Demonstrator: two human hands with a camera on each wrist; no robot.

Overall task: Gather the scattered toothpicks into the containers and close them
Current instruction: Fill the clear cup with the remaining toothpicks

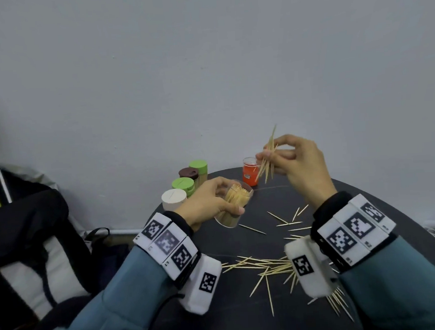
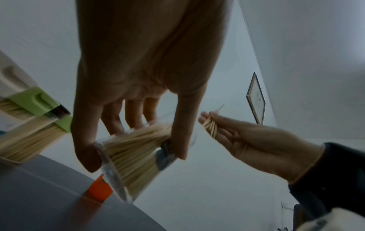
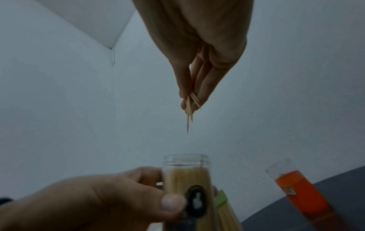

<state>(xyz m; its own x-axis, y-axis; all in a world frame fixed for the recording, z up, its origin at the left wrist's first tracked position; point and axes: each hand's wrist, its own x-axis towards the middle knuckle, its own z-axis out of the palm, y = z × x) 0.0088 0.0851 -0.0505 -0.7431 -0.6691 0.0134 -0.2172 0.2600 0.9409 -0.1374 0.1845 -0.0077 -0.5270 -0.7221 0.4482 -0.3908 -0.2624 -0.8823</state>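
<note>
Pale wooden toothpicks, pinched: a small bundle (image 1: 268,158) sits between the thumb and fingertips of the right hand (image 1: 297,164), long axis steep, upper tips toward the wall, lower tips down toward the worktop (image 1: 242,243); in the right wrist view the points hang downward above the jar mouth.
Loose toothpicks: many (image 1: 267,264) lie flat on the dark worktop, pointing every way, mostly in front of the wrists, a few more (image 1: 292,221) further back, between the hands.
Clear jar: the lidless jar (image 1: 236,204) is gripped by the left hand (image 1: 209,204), tilted, mouth up and toward the wall, packed with toothpicks standing along its length and stopping just short of the rim.
Orange jar: a lidless one (image 1: 250,171) stands upright at the far edge, just beside the pinched bundle in the head view; its contents cannot be made out.
Capped jars: four stand close together at the worktop's left rear edge, with a white lid (image 1: 174,196), two green lids (image 1: 183,184) and (image 1: 198,165), and a brown lid (image 1: 188,172); the left wrist view shows toothpicks inside them.
Left hand: fingers and thumb curled round the clear jar's wall, held above the worktop.
Right hand: raised above and to the right of the clear jar, apart from it, fingertips pressed onto the bundle.
Bag: a dark bag (image 1: 22,230) sits off the worktop's left side.
</note>
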